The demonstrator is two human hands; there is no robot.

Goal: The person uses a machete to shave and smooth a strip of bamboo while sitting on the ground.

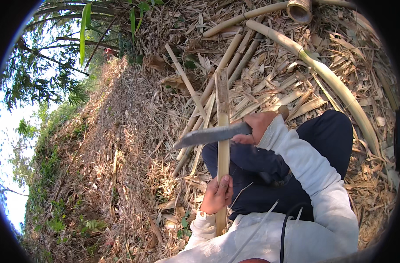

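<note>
My left hand (217,194) is closed round the lower part of a long split bamboo strip (223,160), thumb on its face. The strip runs upward from beside my body, away from me over my bent leg. My right hand (260,126) is wrapped round the handle of a machete (211,135), and the handle's rounded wooden end sticks out beyond the fist. The dark blade lies across the strip in view, its tip pointing left. Whether blade and strip touch I cannot tell. Above the blade, the strip's face looks browner and rougher.
Several bamboo lengths (228,52) lie ahead of me on ground littered with dry sheaths and shavings. A thick curved bamboo pole (336,83) arcs along the right. At the top lies a short hollow bamboo piece (300,12). Leafy branches (46,70) hang at the far left.
</note>
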